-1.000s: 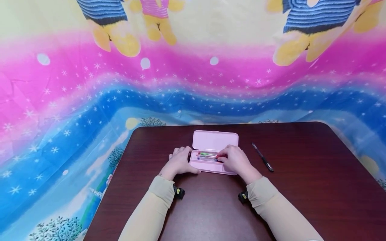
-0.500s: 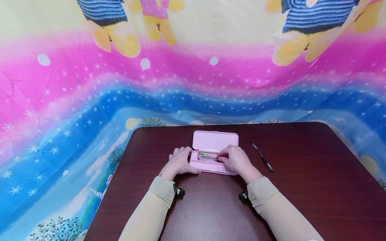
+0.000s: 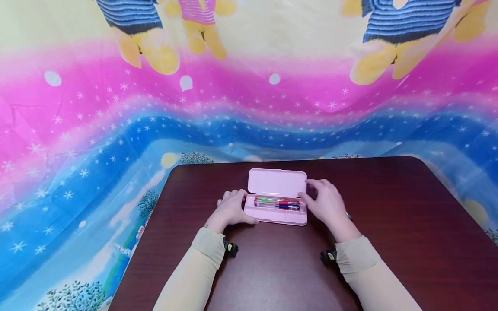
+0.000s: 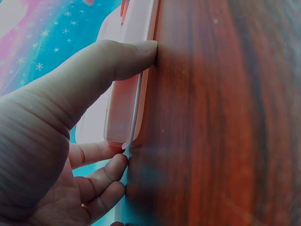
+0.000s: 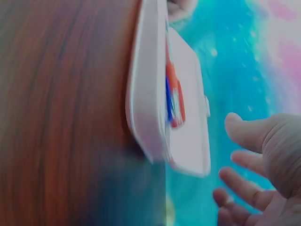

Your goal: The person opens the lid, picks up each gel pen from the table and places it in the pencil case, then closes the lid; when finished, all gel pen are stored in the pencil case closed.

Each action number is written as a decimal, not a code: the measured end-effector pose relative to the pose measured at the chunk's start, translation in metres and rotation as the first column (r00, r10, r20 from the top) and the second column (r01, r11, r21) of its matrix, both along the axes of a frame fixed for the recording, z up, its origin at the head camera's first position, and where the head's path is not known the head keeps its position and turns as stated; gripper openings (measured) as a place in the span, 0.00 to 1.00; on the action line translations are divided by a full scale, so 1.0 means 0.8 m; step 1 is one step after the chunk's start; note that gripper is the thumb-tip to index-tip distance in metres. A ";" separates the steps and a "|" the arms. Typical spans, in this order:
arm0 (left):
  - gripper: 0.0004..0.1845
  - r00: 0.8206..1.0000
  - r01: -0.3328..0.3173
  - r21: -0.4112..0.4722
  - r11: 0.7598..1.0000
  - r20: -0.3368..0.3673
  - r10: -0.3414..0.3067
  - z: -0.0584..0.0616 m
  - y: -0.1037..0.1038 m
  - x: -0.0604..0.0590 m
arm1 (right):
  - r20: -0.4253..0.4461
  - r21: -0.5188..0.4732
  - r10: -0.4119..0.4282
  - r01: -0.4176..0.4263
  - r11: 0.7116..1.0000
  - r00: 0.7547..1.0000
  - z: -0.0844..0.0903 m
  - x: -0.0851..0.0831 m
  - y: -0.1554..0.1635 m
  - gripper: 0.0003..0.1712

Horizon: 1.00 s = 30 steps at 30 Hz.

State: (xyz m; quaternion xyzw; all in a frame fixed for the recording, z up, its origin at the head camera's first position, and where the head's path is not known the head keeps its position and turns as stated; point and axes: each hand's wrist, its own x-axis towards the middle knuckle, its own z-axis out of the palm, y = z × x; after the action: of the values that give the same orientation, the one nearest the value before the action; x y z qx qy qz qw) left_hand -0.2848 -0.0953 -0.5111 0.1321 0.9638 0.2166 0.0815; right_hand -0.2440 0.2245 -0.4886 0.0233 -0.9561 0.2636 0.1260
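Note:
A pink pencil case (image 3: 268,215) lies on the table with its lid (image 3: 277,182) raised at the back. Several pens (image 3: 277,203) with red, green and blue parts lie together in its rear compartment. My left hand (image 3: 230,208) holds the case by its left end; in the left wrist view the thumb (image 4: 127,59) presses the front side and the fingers lie round the end. At the case's right end is my right hand (image 3: 327,205), thumb and fingers spread, holding nothing. In the right wrist view that hand (image 5: 263,174) appears apart from the case.
A black pen (image 3: 348,215) lies on the table to the right, mostly hidden behind my right hand. The dark wooden table (image 3: 272,272) stretches around the case, and a printed cloth (image 3: 249,99) hangs along its far edge.
My right hand has let go of the pens in the case and moved right, out of it, now covering most of the black pen. My left hand has stayed in place.

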 end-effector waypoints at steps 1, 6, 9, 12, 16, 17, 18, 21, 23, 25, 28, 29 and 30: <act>0.50 1.000 0.001 0.000 1.000 0.001 -0.001 0.000 0.000 0.000 | 0.006 -0.001 -0.029 0.029 1.000 1.000 0.000 0.005 0.009 0.35; 0.50 1.000 0.001 0.002 1.000 -0.002 -0.001 0.001 0.000 0.000 | 0.055 0.024 -0.135 0.134 0.991 0.989 -0.003 0.022 0.054 0.41; 0.50 1.000 0.006 0.001 1.000 -0.001 -0.006 0.002 0.000 0.000 | 0.116 0.046 -0.165 0.161 0.986 0.979 -0.007 0.029 0.078 0.42; 0.50 1.000 0.009 -0.001 1.000 0.000 -0.009 0.001 0.000 0.000 | 0.175 0.060 -0.174 0.166 0.984 0.969 -0.012 0.033 0.096 0.39; 0.50 1.000 0.003 -0.004 1.000 -0.004 -0.003 0.001 0.000 0.001 | 0.221 0.056 -0.165 0.156 0.986 0.961 -0.020 0.035 0.109 0.33; 0.50 1.000 0.002 -0.004 1.000 -0.005 -0.002 0.000 0.000 0.001 | 0.231 0.053 -0.163 0.155 0.986 0.959 -0.021 0.035 0.110 0.32; 0.50 1.000 0.002 -0.005 1.000 -0.005 -0.002 0.000 0.000 0.001 | 0.243 0.049 -0.163 0.156 0.987 0.956 -0.023 0.035 0.111 0.31; 0.50 1.000 0.002 -0.006 1.000 -0.001 -0.002 0.000 0.000 0.001 | 0.270 0.040 -0.169 0.164 0.986 0.948 -0.026 0.035 0.112 0.29; 0.50 1.000 0.000 -0.002 1.000 0.003 0.000 0.001 0.001 0.001 | 0.279 0.030 -0.172 0.171 0.985 0.945 -0.027 0.035 0.112 0.27; 0.50 1.000 -0.002 0.000 1.000 0.005 0.002 0.002 0.001 0.001 | 0.274 0.027 -0.173 0.172 0.985 0.946 -0.028 0.035 0.112 0.25; 0.51 1.000 -0.003 0.000 1.000 0.006 0.003 0.003 0.001 0.001 | 0.261 0.026 -0.173 0.172 0.985 0.950 -0.029 0.033 0.113 0.23; 0.51 1.000 -0.003 -0.001 1.000 0.006 0.003 0.003 0.001 0.001 | 0.258 0.028 -0.173 0.172 0.985 0.951 -0.030 0.033 0.113 0.22; 0.51 1.000 -0.002 -0.005 1.000 0.005 0.002 0.002 0.001 0.001 | 0.255 0.030 -0.175 0.173 0.984 0.951 -0.030 0.032 0.113 0.22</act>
State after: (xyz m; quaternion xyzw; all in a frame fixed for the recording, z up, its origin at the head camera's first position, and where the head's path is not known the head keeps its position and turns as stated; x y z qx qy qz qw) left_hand -0.2838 -0.0945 -0.5094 0.1303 0.9643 0.2148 0.0842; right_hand -0.2182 0.3152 -0.5127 -0.0948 -0.9636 0.2488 0.0238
